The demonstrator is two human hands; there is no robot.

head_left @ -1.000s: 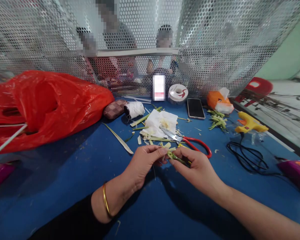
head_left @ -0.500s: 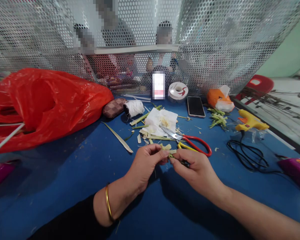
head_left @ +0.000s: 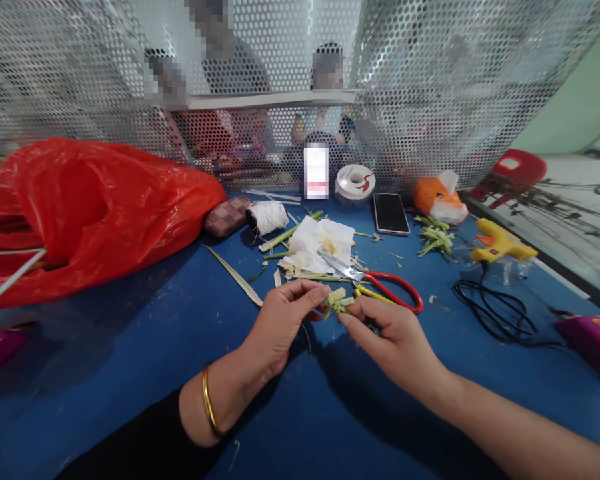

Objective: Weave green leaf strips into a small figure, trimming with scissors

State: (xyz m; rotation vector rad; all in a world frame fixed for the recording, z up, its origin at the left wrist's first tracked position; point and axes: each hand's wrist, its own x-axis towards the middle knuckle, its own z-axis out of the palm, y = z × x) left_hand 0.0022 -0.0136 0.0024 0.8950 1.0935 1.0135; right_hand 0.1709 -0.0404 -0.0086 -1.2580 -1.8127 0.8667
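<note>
In front of me, my right hand pinches a small bundle of pale green plant strips between thumb and fingers. My left hand is closed at the bundle's left side, its thumb and index finger pressed together. A thin thread hangs below the left fingers; where it runs inside the hand is hidden. Just beyond the hands lie scissors with red and yellow handles, the blades resting on cut strips and white tissue.
A red plastic bag fills the left side. Behind the strips stand a thread spool, a checkered case and a ribbon roll. A phone, a green bundle and a yellow glue gun with its cord lie right.
My left hand has shifted slightly left from the bundle, uncovering more of it. My right hand stays nearly in place, still gripping the bundle.
</note>
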